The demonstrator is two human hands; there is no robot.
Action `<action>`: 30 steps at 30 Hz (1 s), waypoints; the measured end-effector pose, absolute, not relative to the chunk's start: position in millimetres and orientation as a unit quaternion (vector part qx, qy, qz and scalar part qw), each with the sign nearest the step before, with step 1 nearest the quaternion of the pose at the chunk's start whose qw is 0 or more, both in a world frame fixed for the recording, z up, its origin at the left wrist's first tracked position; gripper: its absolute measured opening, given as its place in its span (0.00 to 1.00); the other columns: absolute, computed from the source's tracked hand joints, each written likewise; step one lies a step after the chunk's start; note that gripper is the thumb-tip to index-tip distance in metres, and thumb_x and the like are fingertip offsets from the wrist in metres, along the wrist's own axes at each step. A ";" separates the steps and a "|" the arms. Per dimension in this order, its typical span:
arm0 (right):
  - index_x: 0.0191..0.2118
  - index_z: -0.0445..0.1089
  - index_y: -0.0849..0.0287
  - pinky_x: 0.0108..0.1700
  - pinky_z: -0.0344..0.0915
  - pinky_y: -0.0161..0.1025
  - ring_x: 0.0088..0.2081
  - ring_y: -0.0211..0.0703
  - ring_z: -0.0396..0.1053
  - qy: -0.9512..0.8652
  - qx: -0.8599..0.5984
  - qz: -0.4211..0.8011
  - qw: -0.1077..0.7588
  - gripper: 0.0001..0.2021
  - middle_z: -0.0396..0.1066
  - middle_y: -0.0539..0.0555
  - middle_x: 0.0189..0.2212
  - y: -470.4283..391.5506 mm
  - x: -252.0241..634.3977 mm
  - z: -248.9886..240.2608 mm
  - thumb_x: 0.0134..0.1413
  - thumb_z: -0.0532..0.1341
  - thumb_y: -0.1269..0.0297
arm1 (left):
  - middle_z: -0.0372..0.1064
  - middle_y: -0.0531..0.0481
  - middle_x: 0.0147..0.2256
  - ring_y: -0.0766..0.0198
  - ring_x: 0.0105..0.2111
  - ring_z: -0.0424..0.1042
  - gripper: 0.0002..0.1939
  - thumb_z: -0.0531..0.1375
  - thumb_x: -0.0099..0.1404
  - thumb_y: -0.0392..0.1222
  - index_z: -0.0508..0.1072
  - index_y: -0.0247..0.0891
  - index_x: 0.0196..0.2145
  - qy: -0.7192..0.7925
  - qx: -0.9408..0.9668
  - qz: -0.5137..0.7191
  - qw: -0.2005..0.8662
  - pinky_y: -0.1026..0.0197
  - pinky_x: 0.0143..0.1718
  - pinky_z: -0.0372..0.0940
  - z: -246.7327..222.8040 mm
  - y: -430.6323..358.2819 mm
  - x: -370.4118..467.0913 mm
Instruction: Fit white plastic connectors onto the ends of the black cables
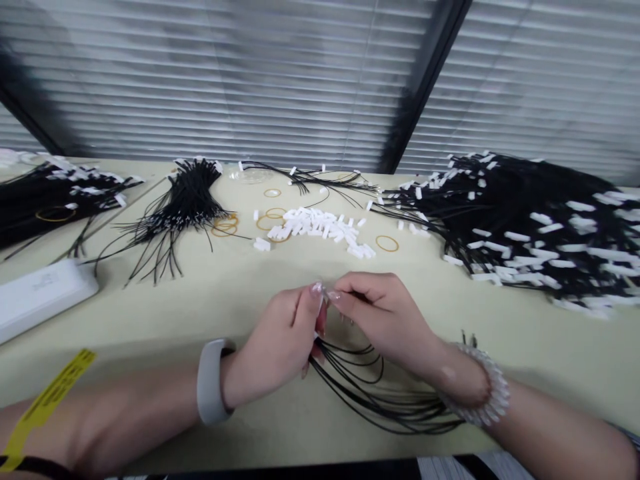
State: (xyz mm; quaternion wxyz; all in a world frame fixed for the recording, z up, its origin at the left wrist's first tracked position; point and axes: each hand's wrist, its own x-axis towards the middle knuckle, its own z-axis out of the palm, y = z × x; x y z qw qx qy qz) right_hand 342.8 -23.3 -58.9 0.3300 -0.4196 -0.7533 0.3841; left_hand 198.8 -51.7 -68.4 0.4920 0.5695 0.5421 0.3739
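Note:
My left hand (285, 333) is closed around the ends of several black cables (360, 400), which loop below the hands toward my right wrist. Thumb and fingers of my right hand (385, 313) are pinched together and meet the left fingertips. A small white piece shows between the fingertips; its exact shape is hidden. Just beyond the hands lies a pile of small white connectors (320, 225) on the pale table (225, 293), with thin yellow rubber bands (387, 243) around it.
A large heap of black cables with white ends (530, 220) covers the right side. A tied cable bundle (193, 193) and another cable pile (45, 200) lie at the left, near a white box (47, 293). Blinds (300, 80) stand behind the table.

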 end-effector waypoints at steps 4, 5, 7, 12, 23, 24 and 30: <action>0.24 0.68 0.61 0.26 0.58 0.30 0.23 0.31 0.60 -0.757 -0.414 0.384 0.330 0.11 0.66 0.48 0.20 -19.7 343.2 -58.1 0.53 0.55 0.63 | 0.51 0.59 0.13 0.69 0.11 0.60 0.21 0.46 0.63 0.53 0.58 0.38 0.18 0.546 0.534 0.381 0.520 0.70 0.08 0.53 -66.5 -50.8 200.0; 0.24 0.69 0.61 0.26 0.59 0.31 0.23 0.32 0.60 -0.760 -0.416 0.371 0.335 0.11 0.67 0.48 0.20 -17.6 344.5 -56.4 0.53 0.56 0.62 | 0.51 0.59 0.13 0.69 0.11 0.60 0.21 0.47 0.63 0.53 0.58 0.38 0.19 0.548 0.520 0.386 0.529 0.70 0.07 0.53 -66.3 -50.0 200.3; 0.28 0.69 0.60 0.28 0.60 0.32 0.25 0.33 0.62 -0.766 -0.426 0.310 0.369 0.07 0.68 0.49 0.23 -13.0 349.4 -50.7 0.51 0.57 0.64 | 0.52 0.59 0.14 0.69 0.11 0.62 0.20 0.47 0.62 0.55 0.59 0.38 0.20 0.555 0.483 0.404 0.543 0.71 0.07 0.52 -66.7 -48.0 200.8; 0.24 0.64 0.58 0.29 0.57 0.34 0.25 0.34 0.59 -0.810 -0.381 0.074 0.441 0.07 0.62 0.50 0.22 -14.0 367.5 -29.7 0.50 0.59 0.68 | 0.53 0.59 0.14 0.67 0.12 0.65 0.21 0.47 0.62 0.56 0.59 0.38 0.21 0.560 0.409 0.447 0.565 0.72 0.07 0.51 -69.2 -44.8 201.6; 0.18 0.57 0.61 0.24 0.48 0.30 0.21 0.29 0.50 -0.908 -0.333 0.228 0.113 0.16 0.54 0.45 0.15 -25.7 366.2 -33.3 0.55 0.53 0.65 | 0.53 0.59 0.16 0.71 0.12 0.61 0.20 0.48 0.62 0.55 0.60 0.38 0.21 0.559 0.427 0.466 0.537 0.72 0.07 0.53 -70.7 -44.9 199.7; 0.17 0.53 0.62 0.23 0.47 0.30 0.20 0.29 0.47 -0.901 -0.347 0.238 0.110 0.17 0.50 0.44 0.14 -25.2 366.5 -32.7 0.56 0.52 0.64 | 0.53 0.59 0.16 0.71 0.12 0.62 0.20 0.48 0.62 0.55 0.60 0.38 0.22 0.560 0.422 0.465 0.541 0.72 0.07 0.52 -71.5 -44.6 199.8; 0.19 0.49 0.61 0.19 0.43 0.29 0.19 0.29 0.43 -0.859 -0.410 0.291 0.096 0.18 0.46 0.44 0.14 -28.9 368.9 -25.1 0.58 0.48 0.60 | 0.54 0.59 0.17 0.70 0.12 0.63 0.21 0.48 0.61 0.57 0.60 0.37 0.22 0.560 0.409 0.472 0.544 0.73 0.06 0.51 -74.2 -44.9 200.5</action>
